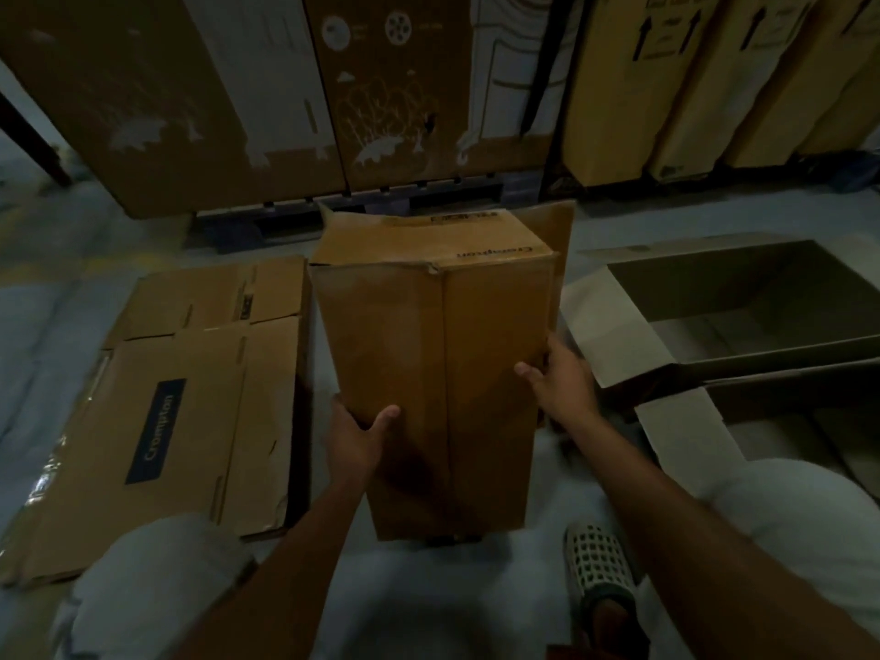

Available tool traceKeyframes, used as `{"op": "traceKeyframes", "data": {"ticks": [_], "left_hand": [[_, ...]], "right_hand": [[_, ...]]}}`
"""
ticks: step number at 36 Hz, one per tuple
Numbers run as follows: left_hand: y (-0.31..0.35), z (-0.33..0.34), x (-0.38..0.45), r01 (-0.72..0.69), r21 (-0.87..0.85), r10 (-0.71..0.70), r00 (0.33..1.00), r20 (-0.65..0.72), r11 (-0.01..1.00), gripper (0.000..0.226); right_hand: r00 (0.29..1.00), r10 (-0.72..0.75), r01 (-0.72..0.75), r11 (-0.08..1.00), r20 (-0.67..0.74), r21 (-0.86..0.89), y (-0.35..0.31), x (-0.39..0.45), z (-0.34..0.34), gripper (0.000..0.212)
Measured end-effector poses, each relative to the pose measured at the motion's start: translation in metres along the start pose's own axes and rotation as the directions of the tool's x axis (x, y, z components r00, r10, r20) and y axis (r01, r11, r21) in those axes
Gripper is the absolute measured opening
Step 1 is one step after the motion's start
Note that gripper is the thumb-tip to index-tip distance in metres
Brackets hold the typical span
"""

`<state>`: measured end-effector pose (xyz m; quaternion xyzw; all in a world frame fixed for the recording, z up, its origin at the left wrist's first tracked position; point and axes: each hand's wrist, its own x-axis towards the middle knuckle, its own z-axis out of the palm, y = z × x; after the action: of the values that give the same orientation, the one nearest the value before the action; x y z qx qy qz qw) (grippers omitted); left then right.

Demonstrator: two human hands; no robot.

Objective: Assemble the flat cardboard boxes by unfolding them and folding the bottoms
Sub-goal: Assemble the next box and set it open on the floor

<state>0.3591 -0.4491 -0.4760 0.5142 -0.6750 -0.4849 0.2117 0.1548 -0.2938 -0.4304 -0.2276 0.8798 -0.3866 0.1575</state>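
A tall brown cardboard box [443, 373] stands unfolded in front of me, its folded flaps facing me with a seam down the middle. My left hand [355, 438] grips its lower left edge, thumb on the front face. My right hand [562, 378] holds the right edge, fingers curled round the side. A loose flap sticks up behind the far right corner. A stack of flat cardboard boxes [181, 412] with a blue "Crompton" label lies on the floor to the left.
An assembled open box [743, 307] lies on the floor at the right, flaps spread. Large cartons [238, 88] lean against the back wall. My knees in light trousers and a perforated sandal [600, 569] are at the bottom.
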Motion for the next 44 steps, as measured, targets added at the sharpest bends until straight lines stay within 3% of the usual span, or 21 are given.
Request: {"op": "traceKeyframes", "data": {"ticks": [4,10,14,18,24,28,32,36,39,42,44], "left_hand": [[-0.008,0.016,0.009,0.04,-0.018,-0.041,0.999,-0.02,0.999,0.07],[-0.017,0.038,0.034,0.069,0.004,-0.069,0.997,-0.02,0.998,0.072],[-0.06,0.043,0.043,0.131,0.07,-0.135,0.989,0.062,0.989,0.077],[-0.121,0.052,0.039,0.196,0.144,-0.202,0.979,0.027,0.97,0.088],[-0.137,0.062,0.052,0.222,0.219,-0.225,0.974,-0.008,0.95,0.065],[-0.178,0.07,0.086,0.199,0.256,-0.197,0.98,-0.036,0.946,0.082],[-0.153,0.067,0.097,0.167,0.247,-0.162,0.986,-0.042,0.955,0.093],[-0.138,0.062,0.094,0.158,0.263,-0.154,0.987,-0.039,0.952,0.097],[-0.131,0.059,0.081,0.189,0.328,-0.18,0.982,-0.059,0.926,0.094],[-0.14,0.062,0.074,0.231,0.422,-0.248,0.969,-0.014,0.877,0.096],[-0.128,0.06,0.06,0.225,0.421,-0.26,0.965,0.027,0.879,0.087]], "right_hand": [[0.998,0.064,-0.065,0.997,0.013,0.037,0.019,0.014,0.013,0.032],[0.992,0.12,-0.12,0.993,-0.032,0.004,0.044,0.033,0.037,0.036],[0.968,0.211,-0.208,0.978,0.133,-0.036,0.073,0.031,0.059,0.042],[0.897,0.31,-0.3,0.951,0.316,-0.081,0.103,0.012,0.091,0.04],[0.885,0.351,-0.405,0.904,0.307,0.135,0.111,0.0,0.123,0.065],[0.893,0.376,-0.424,0.887,0.248,0.182,0.107,0.013,0.124,0.066],[0.897,0.378,-0.417,0.896,0.23,0.153,0.108,0.026,0.124,0.073],[0.917,0.354,-0.374,0.924,0.187,0.084,0.106,0.027,0.123,0.096],[0.925,0.308,-0.327,0.943,0.222,0.058,0.109,0.027,0.125,0.093],[0.923,0.275,-0.294,0.955,0.268,0.032,0.105,0.023,0.119,0.107],[0.882,0.316,-0.356,0.933,0.35,0.053,0.102,0.017,0.114,0.115]]}}
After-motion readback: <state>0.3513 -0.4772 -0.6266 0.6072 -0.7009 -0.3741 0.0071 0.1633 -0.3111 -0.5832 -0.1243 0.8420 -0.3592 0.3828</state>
